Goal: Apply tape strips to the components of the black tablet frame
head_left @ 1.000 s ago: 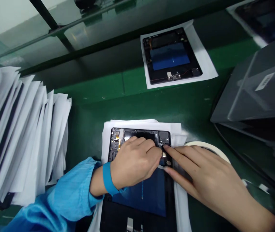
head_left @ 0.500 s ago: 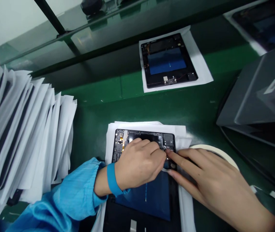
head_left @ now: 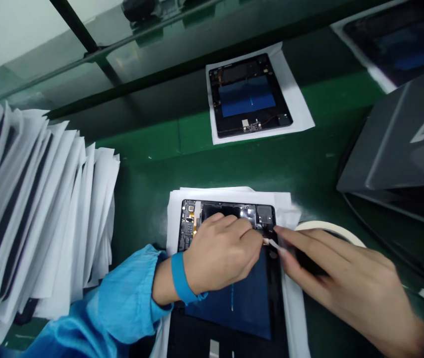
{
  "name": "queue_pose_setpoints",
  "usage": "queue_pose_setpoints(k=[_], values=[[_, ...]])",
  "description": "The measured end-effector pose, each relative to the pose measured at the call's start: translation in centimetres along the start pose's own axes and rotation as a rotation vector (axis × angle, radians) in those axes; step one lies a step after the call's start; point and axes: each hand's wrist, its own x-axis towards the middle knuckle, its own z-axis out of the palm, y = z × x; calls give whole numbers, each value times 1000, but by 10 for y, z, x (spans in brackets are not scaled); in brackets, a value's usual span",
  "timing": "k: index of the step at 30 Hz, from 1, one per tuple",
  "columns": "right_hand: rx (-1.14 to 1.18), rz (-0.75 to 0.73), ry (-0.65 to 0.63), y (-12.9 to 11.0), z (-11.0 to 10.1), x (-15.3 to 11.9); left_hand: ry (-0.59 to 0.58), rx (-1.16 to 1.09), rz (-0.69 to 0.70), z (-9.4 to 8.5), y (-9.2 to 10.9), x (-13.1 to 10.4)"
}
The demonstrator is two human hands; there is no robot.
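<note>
My left hand (head_left: pixel 225 251), in a blue sleeve and wristband, is closed over the upper part of an opened tablet (head_left: pixel 229 325). Its pinched fingertips meet one end of a short white tape-like strip (head_left: pixel 273 244). The strip's other end is at the thumb of my right hand (head_left: pixel 346 278), which appears to grip it, the index finger just above. The tablet shows a circuit board at its upper left and a blue panel in the middle. It lies on white sheets (head_left: pixel 296 318). My left hand hides part of the board and panel.
A roll of cream tape (head_left: pixel 335 227) lies behind my right hand. Another opened tablet (head_left: pixel 249 94) rests on white wrap further back. White-wrapped flat pieces (head_left: pixel 58 214) stand in a row at left. A grey box (head_left: pixel 394 144) and cable are on the right.
My right hand has drawn back slightly to the right, and more of the white strip shows between the hands. My left hand stays over the same part of the tablet. The view has shifted a little.
</note>
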Motion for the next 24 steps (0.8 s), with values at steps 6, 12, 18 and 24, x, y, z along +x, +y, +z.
queue_pose_setpoints(k=[6, 12, 18, 24], values=[[-174, 32, 27, -3, 10, 6, 21, 11, 3, 1, -1, 2], [-236, 31, 0, -7, 8, 11, 28, -2, 4, 2, -1, 0], [-277, 29, -56, -11, 4, 7, 32, -14, 13, 4, -1, 0], [-281, 47, -64, -12, 5, 5, 45, -13, 9, 4, 0, 0]])
